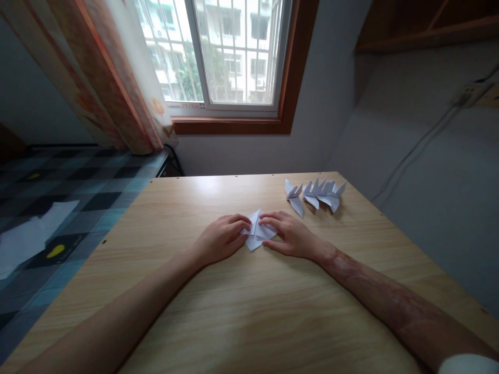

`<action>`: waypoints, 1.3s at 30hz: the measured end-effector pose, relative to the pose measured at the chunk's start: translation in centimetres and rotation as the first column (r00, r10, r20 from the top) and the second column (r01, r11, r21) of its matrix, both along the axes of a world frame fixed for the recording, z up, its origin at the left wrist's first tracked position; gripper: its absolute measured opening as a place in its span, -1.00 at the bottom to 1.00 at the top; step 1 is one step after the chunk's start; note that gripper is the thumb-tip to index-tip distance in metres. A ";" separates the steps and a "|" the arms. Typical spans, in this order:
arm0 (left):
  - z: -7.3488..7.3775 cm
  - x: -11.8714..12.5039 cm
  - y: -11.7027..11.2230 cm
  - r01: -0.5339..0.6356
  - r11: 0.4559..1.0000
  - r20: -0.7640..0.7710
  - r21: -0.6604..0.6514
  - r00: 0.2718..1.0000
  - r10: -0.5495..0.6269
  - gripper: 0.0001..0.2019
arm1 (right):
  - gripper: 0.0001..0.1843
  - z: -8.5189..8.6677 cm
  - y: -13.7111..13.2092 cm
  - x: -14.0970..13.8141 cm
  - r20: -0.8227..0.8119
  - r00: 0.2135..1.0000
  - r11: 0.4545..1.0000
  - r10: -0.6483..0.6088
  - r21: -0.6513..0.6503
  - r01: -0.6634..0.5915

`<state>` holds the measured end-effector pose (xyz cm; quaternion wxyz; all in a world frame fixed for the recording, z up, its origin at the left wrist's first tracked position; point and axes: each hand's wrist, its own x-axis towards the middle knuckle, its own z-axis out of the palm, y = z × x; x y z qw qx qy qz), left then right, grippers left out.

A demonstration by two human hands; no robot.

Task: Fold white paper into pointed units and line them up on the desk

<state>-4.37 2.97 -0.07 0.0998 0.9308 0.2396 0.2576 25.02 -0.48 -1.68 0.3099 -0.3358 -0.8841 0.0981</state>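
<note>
A folded piece of white paper (254, 242) lies on the wooden table, with a diamond-like outline and a crease down its middle. My left hand (223, 238) grips its left side, fingers curled over the top and thumb at the lower edge. From the other side, my right hand (291, 234) holds the right part, its fingers bent onto the paper and its thumb near the bottom edge. Both hands partly cover the paper's sides. Beyond my right hand stands a folded paper figure (294, 197) with pointed wings, close to a row of several similar paper figures (324, 195).
The light wooden table (187, 322) ends at a wall below a barred window (241, 57). On the left, a bed with a checked cover (105, 179) bears loose white paper sheets (23, 241). A cable (413, 148) hangs along the right wall from a socket.
</note>
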 end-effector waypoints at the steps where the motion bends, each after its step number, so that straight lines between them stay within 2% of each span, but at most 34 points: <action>1: 0.0 0.0 0.0 -0.005 1.000 -0.001 0.014 1.000 0.005 -0.83 | -0.46 0.1 0.0 0.0 0.001 1.000 1.000 0.004 0.000 -0.004; 6: 0.0 -0.2 0.1 0.014 0.999 -0.037 0.041 0.999 -0.013 -0.74 | -0.58 0.3 -0.1 -0.1 0.014 1.000 1.000 0.025 0.016 -0.025; 10: 0.2 0.0 -0.4 0.005 0.999 -0.036 0.053 0.999 -0.003 -0.81 | -0.69 0.2 0.0 -0.1 0.001 0.999 0.999 0.034 0.032 -0.034; 13: 0.4 0.2 -0.7 -0.005 0.996 -0.052 0.089 0.999 0.010 -0.64 | -0.73 0.0 0.0 -0.2 0.005 0.999 0.998 0.033 0.048 -0.033; 15: 0.5 0.3 -0.7 -0.003 0.993 -0.065 0.122 0.998 0.011 -0.68 | -0.74 0.0 0.1 -0.2 0.009 1.000 0.998 0.030 0.054 -0.030; 19: 0.1 0.2 -0.9 0.018 0.981 -0.071 0.195 0.997 -0.004 -0.84 | -0.68 0.2 -0.1 -0.2 0.009 0.999 0.998 0.040 0.053 -0.041; 24: -0.4 0.1 -1.2 -0.020 0.979 -0.097 0.201 0.994 0.041 -0.84 | -0.52 0.6 -0.4 -0.2 0.007 0.999 0.998 0.050 0.029 -0.050; 26: -0.4 0.1 -1.3 -0.075 0.987 -0.029 0.141 0.996 0.080 -0.85 | -0.44 0.7 -0.5 -0.2 0.002 0.999 0.999 0.047 0.019 -0.047; 29: -0.4 0.0 -1.5 -0.128 0.991 0.122 -0.042 0.984 0.132 -0.86 | -0.38 0.5 -0.3 -0.1 -0.018 0.999 0.999 0.036 0.011 -0.036; 31: -0.3 -0.1 -1.5 -0.133 0.975 0.192 -0.179 0.967 0.167 -0.87 | -0.49 0.3 -0.1 0.0 -0.053 0.999 1.000 0.010 0.016 -0.009; 33: -0.2 -0.1 -1.4 -0.113 0.946 0.230 -0.303 0.955 0.187 -0.89 | -0.72 0.0 0.2 0.2 -0.096 0.995 0.999 -0.030 0.008 0.031; 35: -0.1 -0.1 -1.2 -0.063 0.904 0.271 -0.424 0.943 0.193 -0.88 | -0.88 -0.3 0.4 0.3 -0.136 0.988 0.997 -0.076 -0.024 0.074; 36: 0.0 -0.1 -1.0 -0.026 0.872 0.294 -0.489 0.936 0.193 -0.85 | -0.89 -0.4 0.4 0.3 -0.162 0.982 0.994 -0.100 -0.048 0.093; 39: 0.2 0.0 -0.6 0.119 0.718 0.366 -0.686 0.909 0.199 -0.73 | -0.85 -0.6 0.3 0.3 -0.297 0.941 0.980 -0.164 -0.160 0.120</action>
